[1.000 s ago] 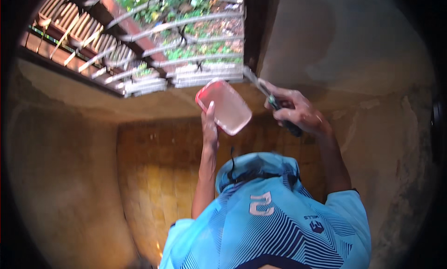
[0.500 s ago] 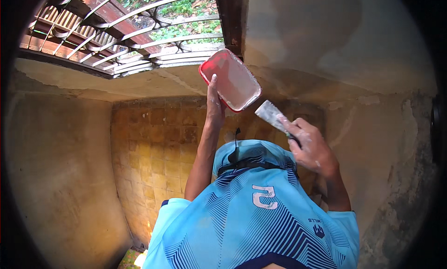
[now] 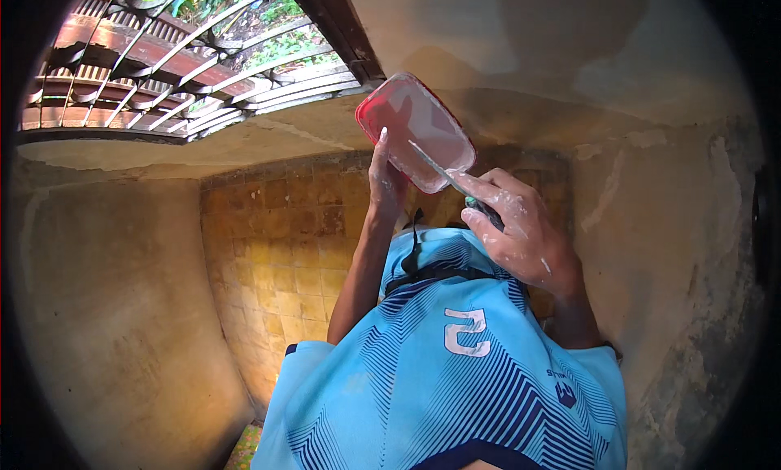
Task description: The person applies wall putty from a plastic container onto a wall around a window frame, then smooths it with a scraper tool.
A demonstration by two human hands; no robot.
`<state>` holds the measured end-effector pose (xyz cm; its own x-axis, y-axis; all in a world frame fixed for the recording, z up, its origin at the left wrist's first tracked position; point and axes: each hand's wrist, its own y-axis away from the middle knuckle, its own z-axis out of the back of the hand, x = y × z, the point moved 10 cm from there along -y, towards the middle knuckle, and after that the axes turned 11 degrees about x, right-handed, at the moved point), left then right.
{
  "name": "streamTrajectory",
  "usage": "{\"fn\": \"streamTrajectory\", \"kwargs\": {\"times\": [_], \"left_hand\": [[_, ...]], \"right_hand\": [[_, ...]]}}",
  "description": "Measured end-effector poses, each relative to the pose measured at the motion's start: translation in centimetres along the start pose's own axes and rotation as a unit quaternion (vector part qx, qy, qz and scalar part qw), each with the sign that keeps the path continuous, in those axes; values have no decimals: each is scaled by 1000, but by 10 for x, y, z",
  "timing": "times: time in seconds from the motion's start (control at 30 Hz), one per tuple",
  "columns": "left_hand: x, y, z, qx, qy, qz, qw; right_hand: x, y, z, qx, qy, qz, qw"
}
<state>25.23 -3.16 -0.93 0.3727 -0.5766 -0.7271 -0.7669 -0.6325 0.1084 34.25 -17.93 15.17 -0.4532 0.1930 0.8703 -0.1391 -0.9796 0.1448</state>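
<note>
My left hand (image 3: pixel 388 171) grips a red-rimmed plastic tub (image 3: pixel 419 128) by its near left side, thumb over the rim and the other fingers hidden beneath. Pale, whitish paste coats the inside of the tub. In my right hand (image 3: pixel 517 226) is a putty knife (image 3: pixel 439 171), its dark handle inside my curled fingers and my index finger stretched along the blade. The blade appears edge-on and overlaps the tub's opening; whether it touches the paste I cannot tell. White smears mark both hands.
A window with a metal grille (image 3: pixel 203 71) and dark wooden frame (image 3: pixel 342 23) is at the upper left. Plastered walls (image 3: pixel 122 291) stand at both sides and ahead, the right one patchy and peeling. Yellow-brown tiles (image 3: pixel 285 267) lie below.
My right hand has moved up and left, bringing the putty knife over the tub and turning its blade from flat to edge-on. The tub has shifted slightly right in view.
</note>
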Motion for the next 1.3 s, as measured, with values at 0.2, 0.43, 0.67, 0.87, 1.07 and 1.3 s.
{"fn": "streamTrajectory", "kwargs": {"times": [0.2, 0.43, 0.67, 0.87, 1.07, 1.3], "left_hand": [[20, 4, -6, 12, 0, 8, 1000], [24, 4, -5, 31, -29, -9, 999], [23, 3, 0, 36, -62, 19, 997], [14, 4, 13, 16, -92, 24, 995], [5, -2, 13, 29, -116, 41, 992], [-2, -3, 22, 9, -148, 41, 988]], "right_hand": [[-11, 5, -12, 167, 93, -91, 977], [-30, -15, -16, 118, 122, -50, 984], [-16, -19, -14, 156, 141, -72, 975], [5, -21, 4, 157, 124, -67, 978], [10, -32, 5, 85, 238, -49, 966], [11, -68, -6, -13, 242, -187, 952]]}}
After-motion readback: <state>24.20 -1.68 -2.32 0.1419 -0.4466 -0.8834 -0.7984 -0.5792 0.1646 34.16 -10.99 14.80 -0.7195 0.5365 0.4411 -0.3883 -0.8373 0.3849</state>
